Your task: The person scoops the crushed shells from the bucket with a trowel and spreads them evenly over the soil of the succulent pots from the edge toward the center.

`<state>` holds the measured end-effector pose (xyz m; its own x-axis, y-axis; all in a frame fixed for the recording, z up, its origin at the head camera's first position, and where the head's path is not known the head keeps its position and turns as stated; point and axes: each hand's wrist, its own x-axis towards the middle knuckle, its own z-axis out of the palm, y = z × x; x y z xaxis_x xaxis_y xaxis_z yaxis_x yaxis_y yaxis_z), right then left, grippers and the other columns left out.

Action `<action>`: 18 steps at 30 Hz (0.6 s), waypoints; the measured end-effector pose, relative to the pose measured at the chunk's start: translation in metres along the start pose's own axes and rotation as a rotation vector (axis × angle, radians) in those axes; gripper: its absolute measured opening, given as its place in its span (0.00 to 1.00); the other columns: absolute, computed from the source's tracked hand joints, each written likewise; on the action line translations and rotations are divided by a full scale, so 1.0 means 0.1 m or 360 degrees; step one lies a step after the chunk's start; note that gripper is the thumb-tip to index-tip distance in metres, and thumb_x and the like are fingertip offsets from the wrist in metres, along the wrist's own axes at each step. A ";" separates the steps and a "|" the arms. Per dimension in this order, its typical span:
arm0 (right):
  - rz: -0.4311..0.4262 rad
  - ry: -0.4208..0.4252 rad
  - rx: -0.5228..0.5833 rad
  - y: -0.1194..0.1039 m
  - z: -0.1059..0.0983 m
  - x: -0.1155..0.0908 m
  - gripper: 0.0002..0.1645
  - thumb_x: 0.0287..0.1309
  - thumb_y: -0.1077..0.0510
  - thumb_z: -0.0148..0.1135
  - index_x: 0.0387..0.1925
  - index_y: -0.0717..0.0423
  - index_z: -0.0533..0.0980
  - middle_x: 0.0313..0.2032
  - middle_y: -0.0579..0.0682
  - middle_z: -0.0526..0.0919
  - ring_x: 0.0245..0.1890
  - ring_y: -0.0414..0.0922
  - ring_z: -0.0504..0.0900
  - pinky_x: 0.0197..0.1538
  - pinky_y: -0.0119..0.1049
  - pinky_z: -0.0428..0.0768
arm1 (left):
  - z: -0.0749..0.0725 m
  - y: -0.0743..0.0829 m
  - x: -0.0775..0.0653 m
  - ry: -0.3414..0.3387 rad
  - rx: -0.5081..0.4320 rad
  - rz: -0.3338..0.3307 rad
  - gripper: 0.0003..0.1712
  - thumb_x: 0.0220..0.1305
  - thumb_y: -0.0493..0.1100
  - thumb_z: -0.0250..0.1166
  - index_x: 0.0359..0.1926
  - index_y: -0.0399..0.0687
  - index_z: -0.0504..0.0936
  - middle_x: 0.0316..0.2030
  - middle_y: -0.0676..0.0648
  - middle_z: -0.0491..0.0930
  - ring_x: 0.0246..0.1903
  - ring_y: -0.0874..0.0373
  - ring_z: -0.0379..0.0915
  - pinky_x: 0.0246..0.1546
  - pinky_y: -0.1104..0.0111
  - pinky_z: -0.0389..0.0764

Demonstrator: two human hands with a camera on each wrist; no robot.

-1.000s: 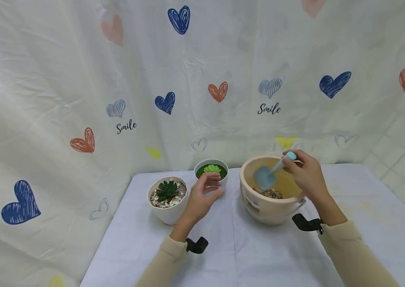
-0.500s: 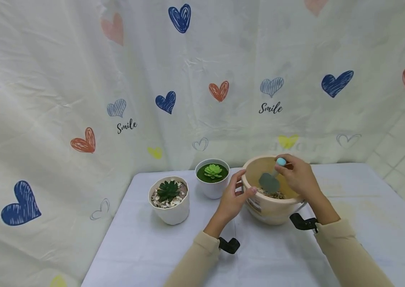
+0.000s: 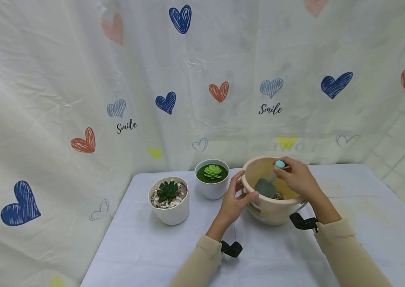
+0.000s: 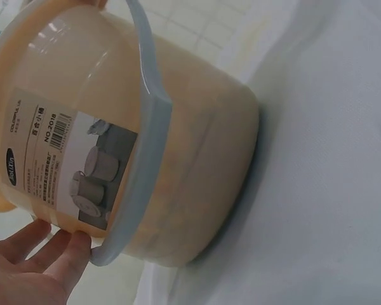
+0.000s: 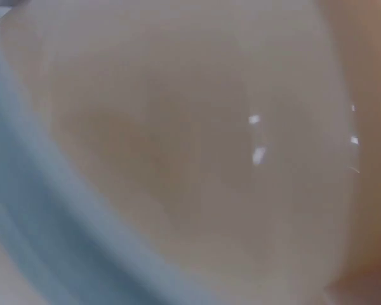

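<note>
A peach-coloured plastic bucket (image 3: 272, 211) stands on the table with brown loose bits (image 3: 278, 195) at its bottom. My left hand (image 3: 230, 205) grips the bucket's left side at the rim. In the left wrist view, fingers (image 4: 70, 254) press under the rim beside the printed label and the grey-blue bail handle (image 4: 155, 127). From above, my right hand (image 3: 297, 178) pinches the light-blue handle end of a small shovel (image 3: 265, 187), whose blade hangs tilted inside the bucket. The right wrist view is filled by the blurred bucket wall (image 5: 197, 127) and handle (image 5: 63, 210).
Left of the bucket, a white pot (image 3: 212, 190) holds a light-green succulent. Farther left is a white pot (image 3: 171, 214) with a dark-green succulent among pale pebbles. A white cloth covers the table (image 3: 145, 255), and a heart-printed curtain (image 3: 224, 127) hangs right behind it.
My left hand has moved right, from in front of the light-green succulent to the bucket's rim. My right hand has lowered the shovel deeper into the bucket, and its blade has lately shifted left.
</note>
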<state>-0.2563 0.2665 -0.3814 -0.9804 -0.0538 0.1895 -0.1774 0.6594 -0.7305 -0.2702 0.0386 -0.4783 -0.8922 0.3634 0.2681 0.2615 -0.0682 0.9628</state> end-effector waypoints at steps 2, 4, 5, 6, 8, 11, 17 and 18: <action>0.0025 -0.0023 0.0036 -0.01 -0.01 0.00 0.27 0.77 0.46 0.53 0.65 0.62 0.73 0.59 0.66 0.80 0.58 0.64 0.81 0.55 0.61 0.79 | 0.00 -0.01 0.00 0.0001 -0.0002 0.0006 0.47 0.63 0.58 0.71 0.78 0.71 0.57 0.73 0.41 0.66 0.71 0.49 0.66 0.69 0.47 0.71; 0.0049 -0.0040 0.0072 -0.02 0.00 0.00 0.28 0.77 0.46 0.52 0.65 0.62 0.72 0.59 0.66 0.80 0.58 0.64 0.81 0.56 0.62 0.78 | 0.00 -0.01 0.00 0.0004 0.0004 0.0003 0.47 0.62 0.59 0.71 0.78 0.72 0.58 0.73 0.41 0.66 0.70 0.51 0.67 0.69 0.48 0.71; 0.0065 -0.0041 0.0087 -0.02 0.00 -0.01 0.28 0.77 0.45 0.52 0.64 0.62 0.72 0.59 0.66 0.80 0.58 0.64 0.82 0.57 0.62 0.77 | 0.00 -0.01 0.00 0.0005 0.0007 0.0001 0.47 0.62 0.59 0.71 0.78 0.72 0.58 0.73 0.41 0.66 0.70 0.52 0.67 0.69 0.49 0.72; 0.0074 -0.0043 0.0105 -0.02 0.00 -0.01 0.28 0.77 0.46 0.52 0.64 0.62 0.72 0.59 0.66 0.80 0.57 0.64 0.82 0.58 0.63 0.77 | 0.00 -0.01 0.00 0.0007 0.0009 -0.0002 0.47 0.62 0.59 0.71 0.78 0.73 0.58 0.73 0.41 0.66 0.70 0.53 0.67 0.69 0.50 0.72; 0.0085 -0.0037 0.0133 -0.02 0.01 -0.01 0.28 0.77 0.45 0.52 0.63 0.63 0.73 0.58 0.66 0.79 0.56 0.64 0.83 0.59 0.63 0.78 | 0.00 -0.01 -0.01 0.0009 0.0009 -0.0005 0.47 0.62 0.59 0.71 0.77 0.73 0.58 0.73 0.41 0.66 0.70 0.53 0.67 0.69 0.51 0.72; 0.0092 -0.0016 0.0182 -0.02 0.01 -0.01 0.28 0.77 0.46 0.52 0.62 0.66 0.73 0.59 0.68 0.79 0.55 0.64 0.85 0.59 0.60 0.80 | 0.00 -0.01 -0.01 0.0008 0.0007 -0.0006 0.47 0.62 0.59 0.71 0.78 0.73 0.58 0.73 0.40 0.66 0.70 0.52 0.67 0.69 0.50 0.72; 0.0097 0.0033 0.0251 -0.01 0.00 -0.01 0.30 0.77 0.46 0.53 0.60 0.69 0.73 0.58 0.68 0.78 0.53 0.62 0.86 0.50 0.42 0.87 | 0.01 0.01 -0.02 0.0008 -0.0008 -0.0027 0.47 0.62 0.58 0.71 0.77 0.74 0.58 0.73 0.41 0.66 0.70 0.55 0.67 0.70 0.48 0.70; 0.0097 0.0041 0.0259 -0.01 0.00 -0.01 0.30 0.76 0.45 0.53 0.60 0.69 0.73 0.58 0.68 0.78 0.52 0.61 0.86 0.49 0.40 0.87 | 0.01 0.02 -0.02 0.0010 -0.0011 -0.0030 0.47 0.62 0.57 0.71 0.77 0.74 0.58 0.73 0.42 0.66 0.70 0.55 0.67 0.70 0.47 0.70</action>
<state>-0.2552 0.2663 -0.3806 -0.9876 0.0034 0.1567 -0.1311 0.5305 -0.8375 -0.2676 0.0390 -0.4773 -0.8992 0.3588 0.2504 0.2423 -0.0681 0.9678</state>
